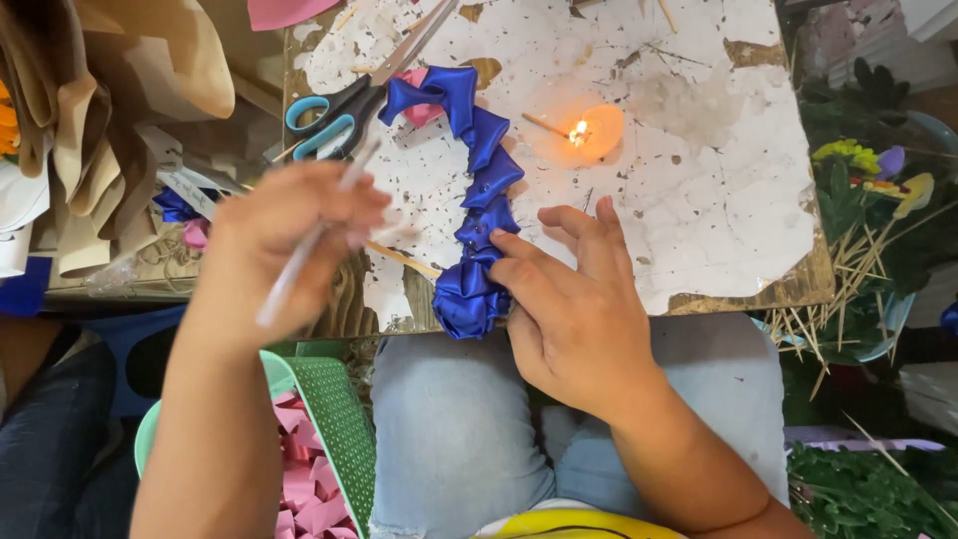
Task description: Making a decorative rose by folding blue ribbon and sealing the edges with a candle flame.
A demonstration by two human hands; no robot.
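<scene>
the worn white counter (699,200) carries a blue folded ribbon chain (479,200), curving away from a lit candle (589,132) beside it. the right hand (579,309) presses flat, fingers loose, pinning the chain's near end steady; the left hand (284,240), left of the chain, has its grip closed round a thin white stick (299,262), blurred.

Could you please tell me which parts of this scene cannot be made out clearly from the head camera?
- Thin stick in the left hand: motion-blurred, so its kind and tip are unclear.
- Blue ribbon strip: its lower end is partly covered by the right hand's fingers.
- Scissors: blade tips cut off by the top edge.
- Pink pieces in the green basket: partly hidden by the left forearm.
</scene>
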